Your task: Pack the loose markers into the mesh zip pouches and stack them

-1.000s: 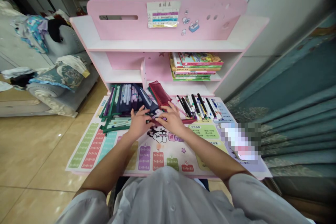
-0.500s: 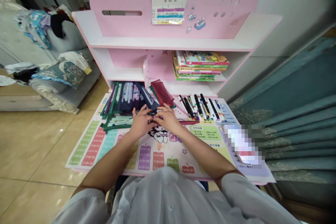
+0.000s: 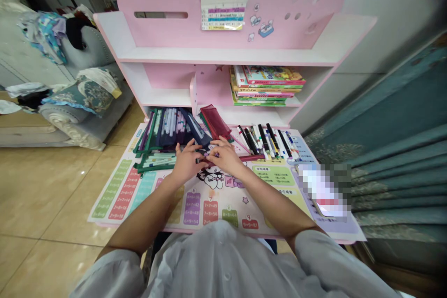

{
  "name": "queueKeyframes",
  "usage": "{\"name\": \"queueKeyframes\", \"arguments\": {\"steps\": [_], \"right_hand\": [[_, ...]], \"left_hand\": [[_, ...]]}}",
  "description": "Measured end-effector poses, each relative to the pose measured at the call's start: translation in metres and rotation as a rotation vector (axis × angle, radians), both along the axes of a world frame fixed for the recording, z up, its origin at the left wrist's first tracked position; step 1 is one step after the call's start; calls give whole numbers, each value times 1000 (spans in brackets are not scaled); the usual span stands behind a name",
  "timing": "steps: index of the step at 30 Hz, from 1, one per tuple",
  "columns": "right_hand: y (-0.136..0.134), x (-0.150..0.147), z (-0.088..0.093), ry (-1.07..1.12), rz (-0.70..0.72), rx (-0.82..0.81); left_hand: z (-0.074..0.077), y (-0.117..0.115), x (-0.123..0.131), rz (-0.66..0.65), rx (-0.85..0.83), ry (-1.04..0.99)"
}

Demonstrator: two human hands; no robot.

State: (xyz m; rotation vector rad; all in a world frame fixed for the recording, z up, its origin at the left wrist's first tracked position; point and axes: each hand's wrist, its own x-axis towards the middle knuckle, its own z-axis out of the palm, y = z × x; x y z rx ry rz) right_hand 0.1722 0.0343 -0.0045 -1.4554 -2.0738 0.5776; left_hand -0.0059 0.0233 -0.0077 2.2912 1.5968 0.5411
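Note:
My left hand [image 3: 188, 162] and my right hand [image 3: 224, 156] meet at the middle of the desk, thumbs and fingers closed in a pinch. Between them lies a dark red mesh pouch [image 3: 254, 158], seen nearly edge-on, its end sticking out to the right past my right hand. Something small and purple shows at the right fingertips, too small to name. Just behind the hands is a navy mesh pouch [image 3: 199, 131]. Farther back, another dark red mesh pouch [image 3: 215, 122] lies flat. Loose markers [image 3: 268, 142], black and white, are spread to the right.
Filled pen pouches [image 3: 167, 125] are piled at the back left, with a green-edged pouch [image 3: 157, 160] in front. A book stack [image 3: 267, 88] sits on the pink shelf [image 3: 223, 56]. A phone [image 3: 319, 191], partly pixelated, lies at the desk's right.
The protruding end of the dark red pouch has risen slightly. The right fingers have shifted a little and more of the purple bit shows. The left hand has barely moved.

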Motion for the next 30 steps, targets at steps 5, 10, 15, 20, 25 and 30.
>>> {"name": "queueKeyframes", "arguments": {"steps": [5,10,15,20,25,30], "right_hand": [[-1,1,5,-5,-10,-47],[-2,1,10,-3,-11,-49],[-4,0,17,-39,-29,-111],[-4,2,22,-44,-35,-147],[-3,3,21,-47,-24,-182],[0,7,19,-43,-38,-164]], "left_hand": [[3,-1,1,-6,-17,-23],[6,-1,2,-11,-28,-29],[8,-2,2,-7,-40,-25],[6,0,1,-5,-36,-20],[4,0,0,-9,-31,-20],[7,0,0,8,-44,-15]]}}
